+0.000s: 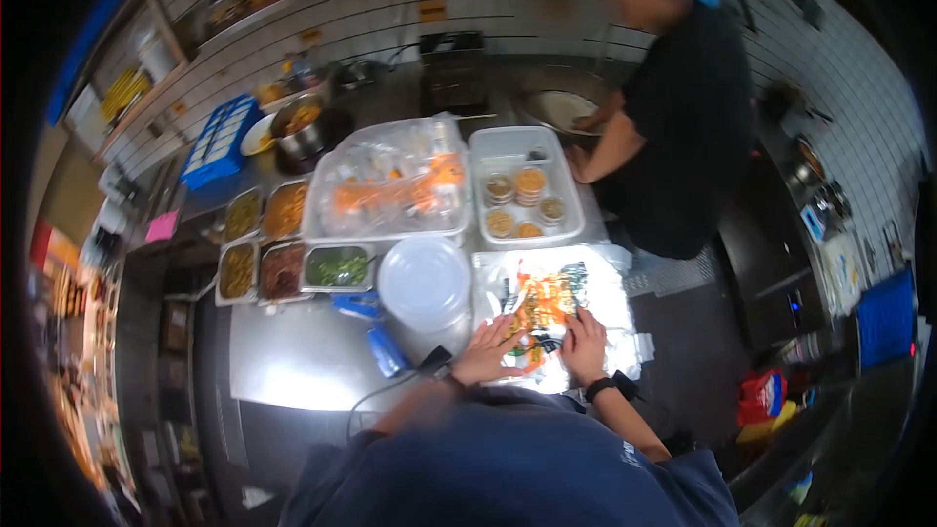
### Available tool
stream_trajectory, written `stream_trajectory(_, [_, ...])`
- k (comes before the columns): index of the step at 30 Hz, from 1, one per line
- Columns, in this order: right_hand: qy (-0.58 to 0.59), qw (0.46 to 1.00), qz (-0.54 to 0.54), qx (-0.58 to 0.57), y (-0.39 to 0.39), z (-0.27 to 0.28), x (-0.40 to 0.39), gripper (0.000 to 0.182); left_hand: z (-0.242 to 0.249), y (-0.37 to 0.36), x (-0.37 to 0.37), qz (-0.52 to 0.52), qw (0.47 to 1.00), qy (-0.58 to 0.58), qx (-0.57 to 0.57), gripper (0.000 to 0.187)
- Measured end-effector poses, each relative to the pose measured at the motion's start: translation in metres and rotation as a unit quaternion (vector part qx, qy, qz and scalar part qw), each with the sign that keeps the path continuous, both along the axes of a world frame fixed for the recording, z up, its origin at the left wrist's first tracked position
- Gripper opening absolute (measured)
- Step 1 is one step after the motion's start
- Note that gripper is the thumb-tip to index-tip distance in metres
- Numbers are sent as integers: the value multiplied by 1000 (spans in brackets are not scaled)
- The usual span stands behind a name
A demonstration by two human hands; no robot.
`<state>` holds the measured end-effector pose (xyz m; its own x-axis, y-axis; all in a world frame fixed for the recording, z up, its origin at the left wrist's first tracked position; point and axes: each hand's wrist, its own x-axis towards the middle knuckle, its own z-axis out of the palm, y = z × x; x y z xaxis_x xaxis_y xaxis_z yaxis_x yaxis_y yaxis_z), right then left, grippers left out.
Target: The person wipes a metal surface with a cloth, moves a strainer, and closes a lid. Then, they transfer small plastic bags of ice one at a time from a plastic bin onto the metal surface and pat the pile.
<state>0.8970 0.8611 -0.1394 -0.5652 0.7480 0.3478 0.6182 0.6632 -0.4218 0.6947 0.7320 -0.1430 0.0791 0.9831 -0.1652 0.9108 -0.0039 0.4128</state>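
Note:
A shiny silver plastic bag with orange and green print (549,298) lies on the steel counter in front of me. My left hand (485,351) rests on its near left part, fingers spread and stretched out. My right hand (585,344) lies on the near right part with fingers extended forward, pressing on the plastic. Between the two hands is a small dark patch on the bag that I cannot make out. Left of the bag sits a round translucent tub or lid (425,281). A blue object (388,351) and a blue clip-like thing (359,305) lie beside it.
Beyond the bag stand a white bin with lidded cups (571,171) and a bin of bagged orange items (322,217). Steel food pans, one with chopped greens (337,269), are at left. A co-worker (683,117) leans over a large bowl (556,102) at back right.

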Motion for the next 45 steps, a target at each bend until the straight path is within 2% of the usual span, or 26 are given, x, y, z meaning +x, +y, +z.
stream_trajectory(5, [-2,1000,9,10,0,0,-1,33,-12,1,1,7,1000,2,13,83])
stream_trajectory(8, [0,1000,5,3,-1,2,1,32,-2,2,1,4,1000,2,-5,84])
stream_trajectory(45, [-11,1000,-4,3,-1,3,0,31,-6,2,2,7,1000,13,11,84])
